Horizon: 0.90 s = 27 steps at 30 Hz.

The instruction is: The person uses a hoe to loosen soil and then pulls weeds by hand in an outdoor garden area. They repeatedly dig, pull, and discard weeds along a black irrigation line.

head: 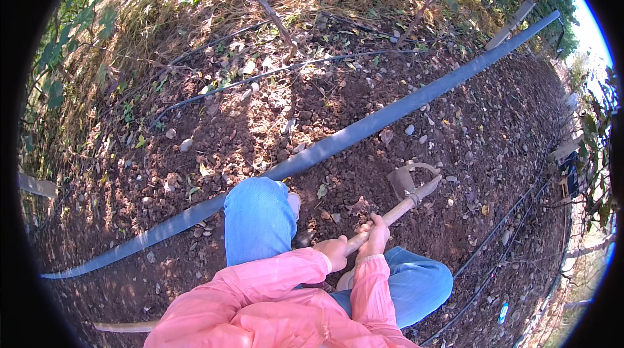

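Note:
Both hands grip the wooden handle (400, 211) of a hoe, one close behind the other. My left hand (332, 252) is closed round the handle nearer my body, its arm in a pink sleeve coming from the left. Farther along, toward the head, my right hand (374, 237) holds the same handle. The hoe's metal blade (402, 182), with a curved metal strap joined to the handle's tip, is just over the brown soil beyond my hands; whether it touches the ground I cannot tell. The handle's rear end is hidden by my hands and sleeves.
A grey-blue pipe or hose (370, 125) crosses the ground diagonally, passing beyond my knees. Thin black irrigation lines (312, 62) lie farther off, with others at right. Vine stems (273, 14) and dry grass stand beyond. A small bottle or tube (503, 313) lies at lower right.

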Available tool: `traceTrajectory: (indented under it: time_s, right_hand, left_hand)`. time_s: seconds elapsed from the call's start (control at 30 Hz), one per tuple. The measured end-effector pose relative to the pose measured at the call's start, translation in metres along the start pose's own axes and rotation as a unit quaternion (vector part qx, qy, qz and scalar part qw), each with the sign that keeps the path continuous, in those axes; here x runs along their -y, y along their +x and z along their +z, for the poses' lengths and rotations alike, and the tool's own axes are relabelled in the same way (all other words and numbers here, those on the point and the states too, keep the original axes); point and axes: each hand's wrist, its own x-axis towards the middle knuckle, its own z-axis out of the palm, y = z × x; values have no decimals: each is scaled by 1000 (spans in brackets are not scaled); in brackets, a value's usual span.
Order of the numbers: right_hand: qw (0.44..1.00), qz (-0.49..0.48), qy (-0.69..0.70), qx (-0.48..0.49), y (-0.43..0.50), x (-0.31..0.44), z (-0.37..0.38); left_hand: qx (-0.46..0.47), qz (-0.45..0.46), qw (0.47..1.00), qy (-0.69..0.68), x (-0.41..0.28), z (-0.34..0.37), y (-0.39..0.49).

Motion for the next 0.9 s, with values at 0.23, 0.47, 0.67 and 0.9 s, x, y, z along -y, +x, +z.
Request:
traceTrajectory:
  time_s: [0.23,0.47,0.67,0.9]
  right_hand:
    - [996,70,-40,-37,29,-44,8]
    - [994,86,52,40,36,-53,3]
    - [984,122,119,44,31,-49,-7]
    - [989,113,95,-7,9,-34,-18]
  left_hand:
    - [4,-31,996,80,4,-3,7]
    - [-41,-37,987,151,14,12,19]
    - [113,-178,955,-208,26,17,36]
    - [93,-101,989,-46,15,21,20]
